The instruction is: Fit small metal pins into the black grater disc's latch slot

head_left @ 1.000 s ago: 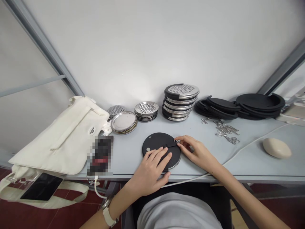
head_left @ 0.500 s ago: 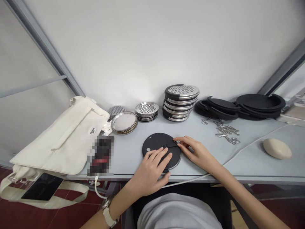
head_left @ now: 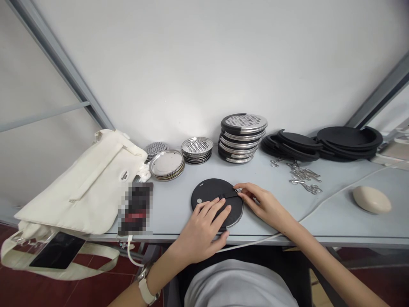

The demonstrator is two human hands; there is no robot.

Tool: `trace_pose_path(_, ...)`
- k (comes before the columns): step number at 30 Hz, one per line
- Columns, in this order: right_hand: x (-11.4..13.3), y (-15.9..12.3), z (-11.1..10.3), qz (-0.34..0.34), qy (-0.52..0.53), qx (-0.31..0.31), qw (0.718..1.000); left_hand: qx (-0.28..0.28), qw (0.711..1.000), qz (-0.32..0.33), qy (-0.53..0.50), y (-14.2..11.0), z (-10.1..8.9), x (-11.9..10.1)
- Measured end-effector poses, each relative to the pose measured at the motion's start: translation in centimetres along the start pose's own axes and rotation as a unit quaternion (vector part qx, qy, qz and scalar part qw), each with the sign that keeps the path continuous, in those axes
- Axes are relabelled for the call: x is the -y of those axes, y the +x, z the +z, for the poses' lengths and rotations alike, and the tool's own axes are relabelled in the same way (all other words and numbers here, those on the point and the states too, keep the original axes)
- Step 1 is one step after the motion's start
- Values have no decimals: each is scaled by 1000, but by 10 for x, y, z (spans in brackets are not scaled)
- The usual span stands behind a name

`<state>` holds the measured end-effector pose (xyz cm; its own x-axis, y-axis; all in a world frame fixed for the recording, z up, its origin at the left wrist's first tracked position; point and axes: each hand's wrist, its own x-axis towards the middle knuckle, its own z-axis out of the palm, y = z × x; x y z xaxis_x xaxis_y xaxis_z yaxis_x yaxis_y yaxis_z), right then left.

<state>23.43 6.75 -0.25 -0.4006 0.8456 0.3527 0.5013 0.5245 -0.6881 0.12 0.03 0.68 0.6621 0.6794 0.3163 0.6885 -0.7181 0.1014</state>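
Note:
A round black disc [head_left: 209, 189] with a metal edge showing at its lower right lies flat near the table's front edge. My left hand [head_left: 203, 232] rests on its lower part, fingers spread and flat, thumb by the near rim. At the disc's right edge, my right hand [head_left: 260, 204] pinches a small metal hook [head_left: 235, 190] between thumb and index finger. The hook sits at the end of a thin slit that runs across the disc; its far part is hidden by the fingertips. More metal hooks [head_left: 303, 174] lie in a loose pile beyond my right hand.
Along the wall stand a stack of black-rimmed graters [head_left: 244, 140], smaller grater discs [head_left: 197, 147], plain metal discs [head_left: 166, 164] and black round covers [head_left: 349, 143]. A cream bag [head_left: 83, 183] and a pixelated phone lie left. A white cable [head_left: 335, 194] passes a cream oval object [head_left: 371, 199].
Almost nothing differs. The metal hook at the disc's edge shows slightly more between my right fingertips; my left hand stays in place.

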Motion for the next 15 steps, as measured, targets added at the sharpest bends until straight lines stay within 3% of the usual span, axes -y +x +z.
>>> trace_pose_path(15,2,1,0,-2,-12,3,1000,-5,1000,2,-1,0,1,0)
